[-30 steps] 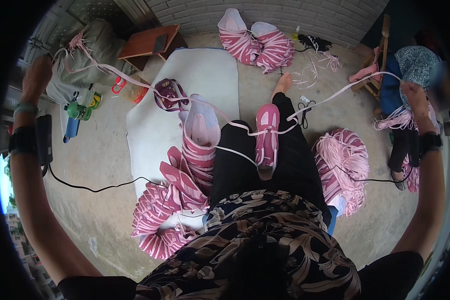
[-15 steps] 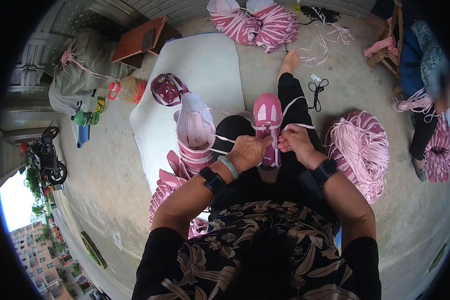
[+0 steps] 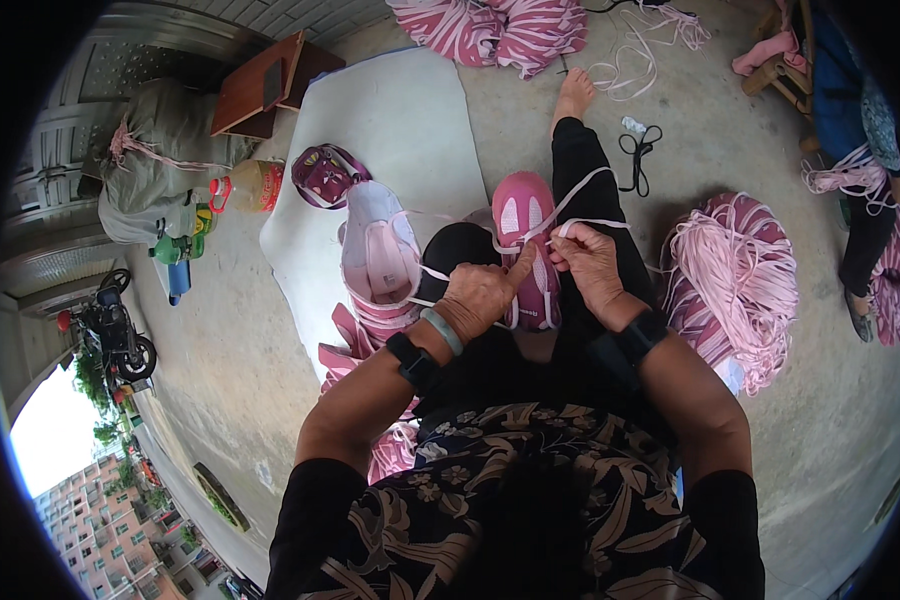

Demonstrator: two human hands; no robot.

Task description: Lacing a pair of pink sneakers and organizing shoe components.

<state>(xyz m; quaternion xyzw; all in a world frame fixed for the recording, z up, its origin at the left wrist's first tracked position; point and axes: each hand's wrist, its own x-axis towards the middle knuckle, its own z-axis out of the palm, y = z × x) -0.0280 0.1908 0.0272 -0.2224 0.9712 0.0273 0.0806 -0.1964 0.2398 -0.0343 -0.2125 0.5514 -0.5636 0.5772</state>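
Pink shoe upper (image 3: 526, 265) sits in the lap btwn the thighs, toe pointing away. L hand (image 3: 482, 296) lies on its L edge, index out straight onto it, other fingers curled; can't tell if they grip anything. R hand (image 3: 588, 265), just R of it, has thumb & fingertips pinched on a pale pink lace (image 3: 578, 191), which loops out over the R leg. Around: L knee (image 3: 458, 248) stands btwn upper & a stack of nested uppers (image 3: 378, 255) on the L, w/ a thin lace strung across. Lace-covered bundle (image 3: 735, 280) on floor to R; black looped item (image 3: 638, 160) past R leg; two striped bundles (image 3: 540, 35) at top; co-worker's arm & leg far R, nr more laces (image 3: 852, 172). Pale sheet (image 3: 410, 100) under stack. Containers, all L: purple pouch (image 3: 327, 177), contents unclear; clear jug (image 3: 257, 185), red handle, amber liquid inside, level unclear; green bottle (image 3: 173, 247), can't see contents; big grey sack (image 3: 165, 150), pink laces on it, beside a brown wooden stool (image 3: 260, 90).
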